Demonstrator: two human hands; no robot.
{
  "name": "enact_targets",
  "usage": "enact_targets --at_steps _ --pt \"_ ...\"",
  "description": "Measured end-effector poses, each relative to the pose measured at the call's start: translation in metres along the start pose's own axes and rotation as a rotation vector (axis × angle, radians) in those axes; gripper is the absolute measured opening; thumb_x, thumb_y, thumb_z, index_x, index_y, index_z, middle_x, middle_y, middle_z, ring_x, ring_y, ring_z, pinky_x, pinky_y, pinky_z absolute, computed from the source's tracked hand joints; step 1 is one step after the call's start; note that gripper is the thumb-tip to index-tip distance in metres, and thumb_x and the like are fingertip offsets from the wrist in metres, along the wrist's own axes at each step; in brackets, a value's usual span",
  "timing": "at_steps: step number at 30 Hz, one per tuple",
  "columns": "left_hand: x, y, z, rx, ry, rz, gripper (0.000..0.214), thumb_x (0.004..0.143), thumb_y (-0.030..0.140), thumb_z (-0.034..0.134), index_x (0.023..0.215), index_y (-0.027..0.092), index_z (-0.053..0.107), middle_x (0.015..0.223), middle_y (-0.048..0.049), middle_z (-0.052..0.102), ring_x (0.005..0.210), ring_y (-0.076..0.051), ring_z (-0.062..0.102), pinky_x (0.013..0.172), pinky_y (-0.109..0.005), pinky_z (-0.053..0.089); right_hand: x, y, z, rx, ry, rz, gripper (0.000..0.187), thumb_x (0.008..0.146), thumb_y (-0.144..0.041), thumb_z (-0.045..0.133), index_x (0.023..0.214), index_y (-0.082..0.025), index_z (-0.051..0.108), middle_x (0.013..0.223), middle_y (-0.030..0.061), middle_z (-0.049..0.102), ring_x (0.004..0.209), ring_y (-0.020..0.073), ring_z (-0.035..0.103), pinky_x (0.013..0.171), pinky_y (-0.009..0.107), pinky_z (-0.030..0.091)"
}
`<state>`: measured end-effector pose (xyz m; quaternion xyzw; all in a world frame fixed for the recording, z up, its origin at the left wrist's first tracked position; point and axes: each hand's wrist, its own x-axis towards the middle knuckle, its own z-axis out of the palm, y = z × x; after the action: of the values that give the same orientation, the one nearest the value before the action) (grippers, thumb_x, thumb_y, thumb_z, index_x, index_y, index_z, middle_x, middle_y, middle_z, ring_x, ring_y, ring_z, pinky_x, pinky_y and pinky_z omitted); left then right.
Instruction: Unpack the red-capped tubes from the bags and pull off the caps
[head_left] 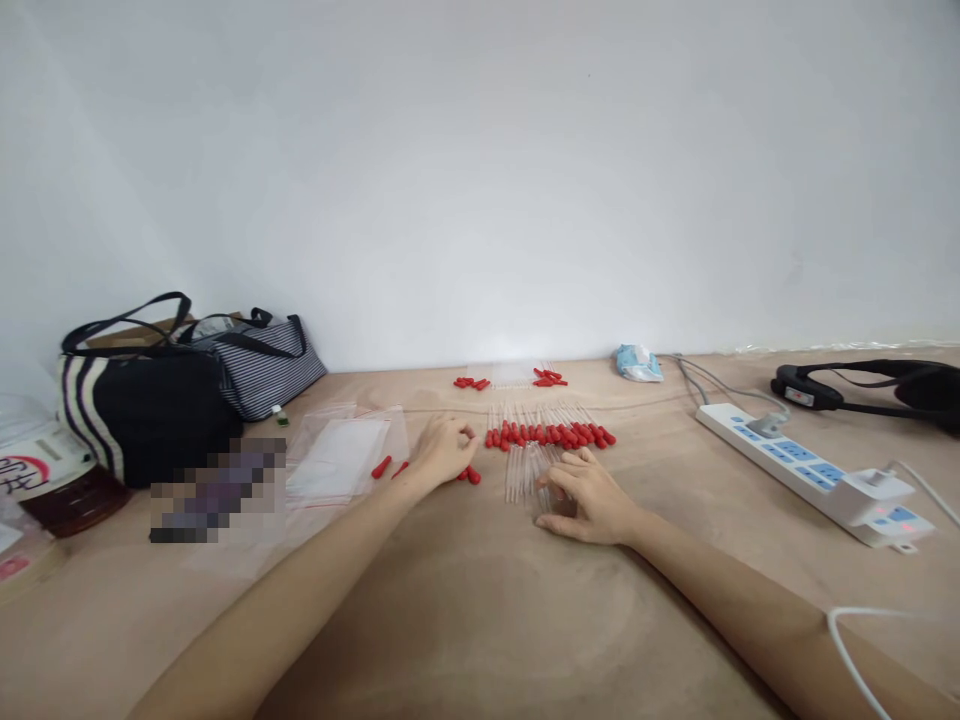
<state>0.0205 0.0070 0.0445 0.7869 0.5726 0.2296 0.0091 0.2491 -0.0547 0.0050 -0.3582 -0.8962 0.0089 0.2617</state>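
My left hand is just above the table beside loose red rubber bulbs, its fingers curled together; whatever they may hold is hidden. More red bulbs lie on its other side, partly covered by the wrist. My right hand rests at the right side of a bunch of clear thin tubes, thumb and fingers apart. I see nothing clearly gripped there. Behind both hands, a row of droppers lies with red bulbs toward me and clear tubes pointing to the wall.
Farther back are two small clusters of red-bulbed pieces. Clear plastic bags lie left, near a black bag, a striped bag and a large bottle. A power strip, cables and a black headset occupy the right.
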Motion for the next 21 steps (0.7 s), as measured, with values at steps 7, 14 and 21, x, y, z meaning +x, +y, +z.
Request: enact_targets --at_steps 7,14,21 --pt "0.045 0.026 0.033 0.005 -0.082 -0.166 0.031 0.067 0.045 0.054 0.059 0.018 0.065 0.066 -0.0062 0.065 0.075 -0.021 0.059 0.064 -0.026 0.042 0.001 0.004 0.009 -0.090 0.134 0.027 0.028 0.078 -0.045 0.052 0.089 -0.020 0.057 0.065 0.0008 0.058 0.066 0.0148 0.048 0.064 0.028 0.027" --pt "0.055 0.029 0.043 0.006 -0.121 -0.270 0.024 0.063 0.034 0.056 0.048 0.016 0.063 0.050 -0.0064 0.061 0.063 -0.020 0.060 0.055 -0.025 0.041 0.000 0.007 0.013 -0.070 0.247 0.118 0.022 0.082 -0.038 0.048 0.084 -0.019 0.059 0.063 0.0007 0.058 0.064 0.0139 0.049 0.066 0.030 0.029" --pt "0.017 0.029 0.008 -0.023 0.016 -0.080 0.020 0.071 0.029 0.052 0.060 0.017 0.064 0.072 -0.0045 0.063 0.080 -0.019 0.058 0.073 -0.028 0.043 0.000 0.012 0.016 -0.080 0.479 0.195 0.018 0.081 -0.030 0.047 0.090 -0.019 0.058 0.080 0.0057 0.058 0.077 0.0175 0.052 0.069 0.031 0.036"
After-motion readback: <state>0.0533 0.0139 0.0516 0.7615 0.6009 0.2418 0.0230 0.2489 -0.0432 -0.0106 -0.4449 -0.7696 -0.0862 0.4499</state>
